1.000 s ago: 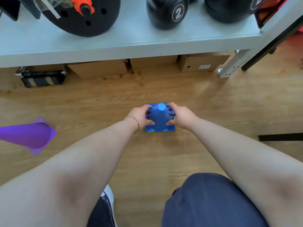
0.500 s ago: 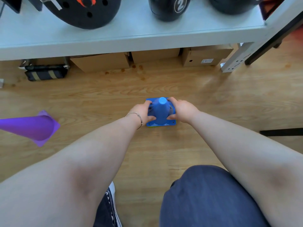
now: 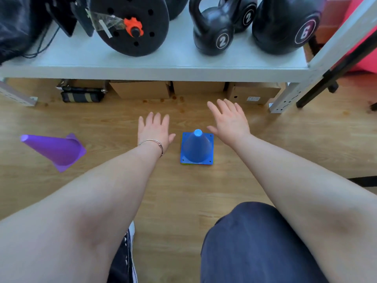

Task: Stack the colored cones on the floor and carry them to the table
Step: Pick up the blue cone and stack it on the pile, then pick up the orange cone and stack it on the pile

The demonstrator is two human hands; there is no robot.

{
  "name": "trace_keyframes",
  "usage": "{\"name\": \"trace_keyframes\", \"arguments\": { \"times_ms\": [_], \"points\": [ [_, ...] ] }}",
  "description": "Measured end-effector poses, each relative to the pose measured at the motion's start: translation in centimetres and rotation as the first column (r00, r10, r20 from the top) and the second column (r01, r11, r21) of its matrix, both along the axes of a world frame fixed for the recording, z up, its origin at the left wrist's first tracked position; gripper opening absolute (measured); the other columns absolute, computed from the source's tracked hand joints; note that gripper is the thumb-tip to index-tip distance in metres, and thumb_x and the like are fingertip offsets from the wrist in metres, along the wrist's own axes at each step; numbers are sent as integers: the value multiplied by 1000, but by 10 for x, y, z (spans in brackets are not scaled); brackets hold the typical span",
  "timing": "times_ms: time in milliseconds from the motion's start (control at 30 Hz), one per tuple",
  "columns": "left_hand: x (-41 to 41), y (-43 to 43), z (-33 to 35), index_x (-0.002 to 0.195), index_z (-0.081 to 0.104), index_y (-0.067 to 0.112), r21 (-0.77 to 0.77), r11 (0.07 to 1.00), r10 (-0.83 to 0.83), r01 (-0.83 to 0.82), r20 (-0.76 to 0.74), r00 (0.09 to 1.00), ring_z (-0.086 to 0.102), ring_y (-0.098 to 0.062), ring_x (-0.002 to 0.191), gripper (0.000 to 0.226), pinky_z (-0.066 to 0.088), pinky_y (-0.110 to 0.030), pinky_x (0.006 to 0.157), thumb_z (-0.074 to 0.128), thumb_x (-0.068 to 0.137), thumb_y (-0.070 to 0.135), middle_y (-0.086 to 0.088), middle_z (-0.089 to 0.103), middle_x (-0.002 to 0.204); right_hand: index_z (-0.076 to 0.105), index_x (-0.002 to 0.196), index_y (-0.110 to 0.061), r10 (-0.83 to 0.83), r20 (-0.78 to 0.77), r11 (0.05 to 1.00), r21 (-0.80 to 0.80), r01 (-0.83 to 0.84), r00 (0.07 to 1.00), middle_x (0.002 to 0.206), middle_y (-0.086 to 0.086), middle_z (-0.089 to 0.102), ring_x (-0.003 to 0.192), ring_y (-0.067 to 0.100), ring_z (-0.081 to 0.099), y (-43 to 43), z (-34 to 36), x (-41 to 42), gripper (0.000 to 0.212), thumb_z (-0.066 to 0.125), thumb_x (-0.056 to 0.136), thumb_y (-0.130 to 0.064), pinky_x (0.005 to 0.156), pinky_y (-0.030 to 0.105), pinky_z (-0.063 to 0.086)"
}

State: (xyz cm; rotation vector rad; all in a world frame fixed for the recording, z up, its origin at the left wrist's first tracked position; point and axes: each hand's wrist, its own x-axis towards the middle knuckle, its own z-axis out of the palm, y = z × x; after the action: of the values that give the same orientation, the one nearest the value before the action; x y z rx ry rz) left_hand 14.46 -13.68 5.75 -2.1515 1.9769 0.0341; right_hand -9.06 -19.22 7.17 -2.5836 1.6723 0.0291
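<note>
Our left hand (image 3: 154, 129) and right hand (image 3: 228, 119) hover empty, fingers spread wide, either side of the smooth blue plastic cone (image 3: 196, 149), upright on the wooden plank floor (image 3: 285, 144). A purple plastic cone (image 3: 54, 149) lies tipped, well left.

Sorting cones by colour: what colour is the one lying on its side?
Purple cone, clearest in the head view.
</note>
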Motion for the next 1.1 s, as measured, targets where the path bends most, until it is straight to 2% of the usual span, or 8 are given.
{"name": "trace_keyframes", "arguments": {
  "times_ms": [100,267,500,667,933,1100],
  "points": [
    [12,16,22,146,23,24,-37,997,68,-67,10,998,19,-29,145,68,15,-53,116,41,89,58,-7,30,154,20,154,-26,19,13,1000,-6,-19,1000,158,10,31,148,31,25,-3,24,18,79,55,90,-54,120,47,20],
    [40,59,43,148,20,26,-41,950,310,-311,-33,950,14,-27,147,68,12,-52,118,39,91,57,-6,23,158,18,154,-27,130,50,991,-40,-128,990,159,10,29,147,32,25,2,53,62,78,55,90,-54,120,48,20],
    [91,113,51,149,17,27,-66,906,423,-419,86,902,13,-26,147,70,11,-51,118,38,90,58,-5,21,159,17,155,-27,278,124,960,-61,-272,953,160,10,29,148,30,25,27,64,124,78,54,91,-53,121,47,19],
    [130,134,56,149,20,26,-86,855,517,-511,73,853,14,-26,147,71,12,-52,118,41,89,58,-5,23,158,15,155,-27,349,110,937,-24,-348,931,160,10,27,149,30,23,44,57,156,77,53,92,-52,121,46,19],
    [191,204,40,146,30,27,-116,696,706,-708,-68,705,20,-27,145,64,15,-53,116,47,89,53,-5,31,154,11,155,-29,482,92,873,34,-487,871,161,9,24,152,27,15,71,25,218,79,51,92,-53,122,46,14],
    [230,257,30,148,25,30,-127,547,827,-827,-73,558,17,-25,147,65,13,-50,118,45,91,53,-3,26,157,13,155,-29,559,102,821,74,-566,823,161,8,25,151,27,16,94,-2,266,80,53,91,-54,122,45,14]
  ]
}}
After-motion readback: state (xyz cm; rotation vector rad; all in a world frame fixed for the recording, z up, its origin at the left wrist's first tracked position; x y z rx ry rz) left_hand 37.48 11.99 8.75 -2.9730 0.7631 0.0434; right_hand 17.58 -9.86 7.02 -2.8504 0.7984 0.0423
